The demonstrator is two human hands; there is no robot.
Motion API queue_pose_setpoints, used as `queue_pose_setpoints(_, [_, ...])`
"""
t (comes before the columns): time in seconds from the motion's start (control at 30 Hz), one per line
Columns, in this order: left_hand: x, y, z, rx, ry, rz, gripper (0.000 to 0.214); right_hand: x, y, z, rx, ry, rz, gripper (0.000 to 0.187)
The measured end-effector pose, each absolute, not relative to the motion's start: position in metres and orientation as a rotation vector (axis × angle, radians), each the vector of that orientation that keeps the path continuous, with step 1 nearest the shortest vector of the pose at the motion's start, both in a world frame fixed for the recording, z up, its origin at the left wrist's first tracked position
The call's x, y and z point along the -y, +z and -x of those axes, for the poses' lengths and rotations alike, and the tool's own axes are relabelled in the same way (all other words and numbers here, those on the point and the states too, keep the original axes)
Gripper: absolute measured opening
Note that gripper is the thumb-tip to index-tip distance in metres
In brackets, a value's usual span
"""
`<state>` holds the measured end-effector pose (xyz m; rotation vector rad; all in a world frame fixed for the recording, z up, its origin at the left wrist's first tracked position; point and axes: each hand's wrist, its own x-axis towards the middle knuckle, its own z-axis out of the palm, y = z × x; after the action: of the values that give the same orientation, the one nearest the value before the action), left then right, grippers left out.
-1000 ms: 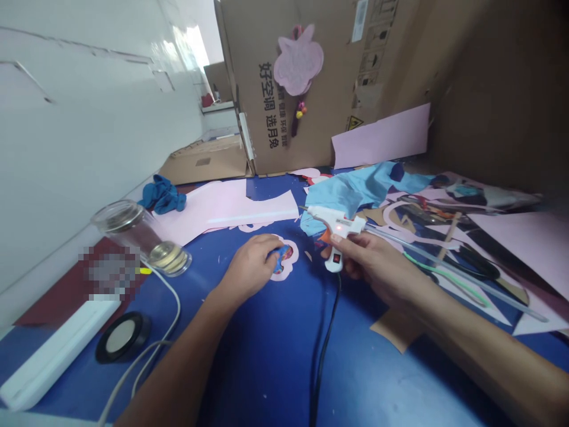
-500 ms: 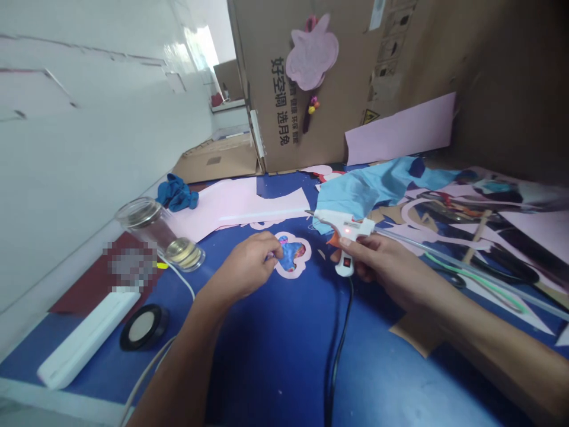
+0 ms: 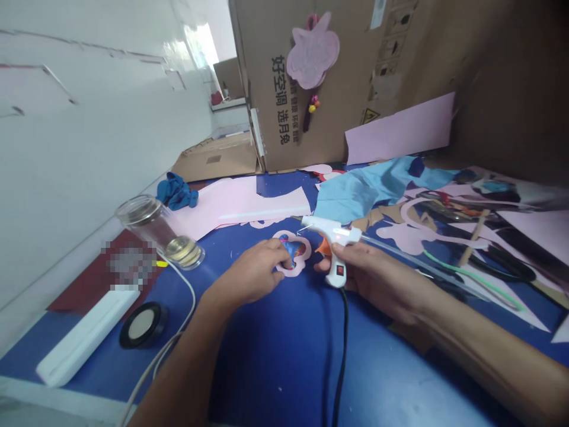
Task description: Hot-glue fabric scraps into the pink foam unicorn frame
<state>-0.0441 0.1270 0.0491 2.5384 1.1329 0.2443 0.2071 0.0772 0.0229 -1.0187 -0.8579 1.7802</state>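
A pale pink cloud-shaped cutout [image 3: 303, 265], with a colourful blue and red patch in its middle, lies on the blue tabletop. My left hand [image 3: 260, 267] is closed at its left side, thumb and curled fingers over the edge and hiding part of it. In my right hand [image 3: 355, 267] is a white hot glue gun [image 3: 331, 231] with an orange trigger, its nozzle pointing left just above the cutout. A clear glue stick [image 3: 400, 255] sticks out of its back, and a black cord [image 3: 342, 356] hangs from the handle.
A glass jar [image 3: 162, 231], a power strip [image 3: 89, 338] and a black tape roll [image 3: 141, 325] lie left. Pink sheets [image 3: 240, 204] and light blue cloth [image 3: 355, 190] lie behind; scraps and cords clutter the right. A large cardboard box [image 3: 267, 118] stands at the back.
My right hand has brought the glue gun left and slightly down, its nozzle now above the cutout. My left hand has shifted slightly right, its fingers now over the cutout's left edge.
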Motion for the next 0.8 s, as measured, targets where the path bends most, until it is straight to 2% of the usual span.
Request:
queue_pose_setpoints(0.17, [-0.128, 0.045, 0.043, -1.164, 0.256, -2.548, 0.022, -0.076, 0.014, -0.200, 0.837, 1.914, 0.900, 0.030])
queue_pose_setpoints(0.5, [-0.129, 0.045, 0.040, -1.194, 0.237, -2.557, 0.009, -0.077, 0.012, -0.191, 0.820, 1.932, 0.897, 0.030])
queue_pose_setpoints(0.8, [-0.128, 0.049, 0.040, -1.178, 0.260, -2.561, 0.015, -0.077, 0.013, -0.189, 0.789, 1.934, 0.887, 0.033])
